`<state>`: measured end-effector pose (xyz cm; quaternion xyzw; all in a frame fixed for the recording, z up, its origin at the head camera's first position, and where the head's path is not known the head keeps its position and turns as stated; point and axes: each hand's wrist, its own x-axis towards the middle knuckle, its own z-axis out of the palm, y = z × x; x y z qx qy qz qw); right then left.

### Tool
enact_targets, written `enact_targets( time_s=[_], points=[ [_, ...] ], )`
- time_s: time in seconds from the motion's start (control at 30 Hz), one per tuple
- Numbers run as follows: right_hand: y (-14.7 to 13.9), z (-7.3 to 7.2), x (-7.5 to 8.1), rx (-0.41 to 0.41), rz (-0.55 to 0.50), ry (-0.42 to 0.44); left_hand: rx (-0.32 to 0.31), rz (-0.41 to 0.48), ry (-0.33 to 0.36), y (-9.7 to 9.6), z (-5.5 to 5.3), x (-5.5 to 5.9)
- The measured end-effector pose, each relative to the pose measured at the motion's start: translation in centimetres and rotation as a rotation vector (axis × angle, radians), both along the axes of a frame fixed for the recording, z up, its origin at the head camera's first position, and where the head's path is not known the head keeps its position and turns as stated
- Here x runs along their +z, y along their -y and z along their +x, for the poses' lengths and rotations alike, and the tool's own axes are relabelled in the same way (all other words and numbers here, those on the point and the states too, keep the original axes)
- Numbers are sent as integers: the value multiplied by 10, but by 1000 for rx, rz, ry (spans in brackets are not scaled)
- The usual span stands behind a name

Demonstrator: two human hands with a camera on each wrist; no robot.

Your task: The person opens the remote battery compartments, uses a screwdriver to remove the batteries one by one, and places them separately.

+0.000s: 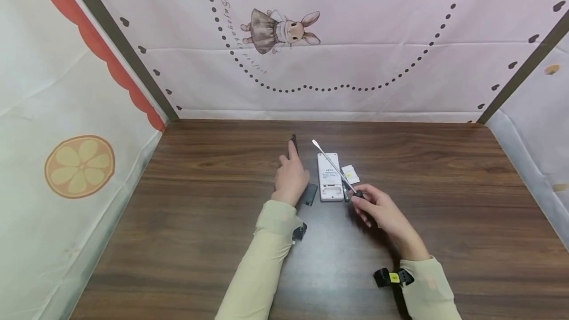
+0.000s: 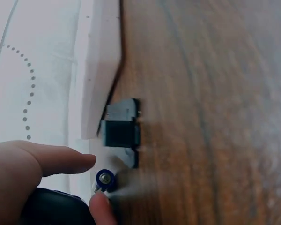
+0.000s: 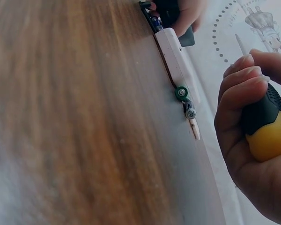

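In my right hand (image 1: 378, 206) I grip a screwdriver (image 3: 269, 145) with a black and yellow handle. Its long metal shaft (image 1: 326, 157) points up and left over a white device (image 1: 330, 162) with an opening at its near end. My left hand (image 1: 291, 179) is left of the device, index finger extended. Its thumb and a fingertip lie around a black object (image 2: 58, 206), whose kind stays unclear. Beyond them shows the end of a blue battery (image 2: 105, 178), close to a dark grey cover-like piece (image 1: 309, 194).
Against the device's right side lie small cylinders, one a green-ended battery (image 3: 181, 93). A white card-like piece (image 1: 350, 174) with a yellow mark lies to their right. The wooden table (image 1: 200, 241) meets a printed curtain (image 1: 355, 63) at the back.
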<state>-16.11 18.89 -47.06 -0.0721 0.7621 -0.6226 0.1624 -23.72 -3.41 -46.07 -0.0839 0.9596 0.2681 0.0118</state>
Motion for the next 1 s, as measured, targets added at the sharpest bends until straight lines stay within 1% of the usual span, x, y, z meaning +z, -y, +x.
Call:
enact_targets(
  time_s=[0.2,0.33,0.43,0.53,0.6,0.73,0.9,1.0],
  points=[
    [-1,0,1,-4,-3,7,35,149,24,6,0,0],
    [-2,2,3,-11,-7,9,46,272,24,10,0,-2],
    [-2,3,4,-14,-25,-1,57,381,33,14,0,-3],
    [-2,3,4,-23,-36,-4,71,439,50,17,0,-3],
    [-3,3,4,-30,-33,-6,75,435,56,19,1,-2],
    [-6,4,4,-40,-3,-7,69,385,48,21,2,-2],
    [-7,5,5,-49,17,23,75,315,73,25,5,-2],
    [-6,6,8,-60,83,36,82,284,85,28,7,-1]
  ],
)
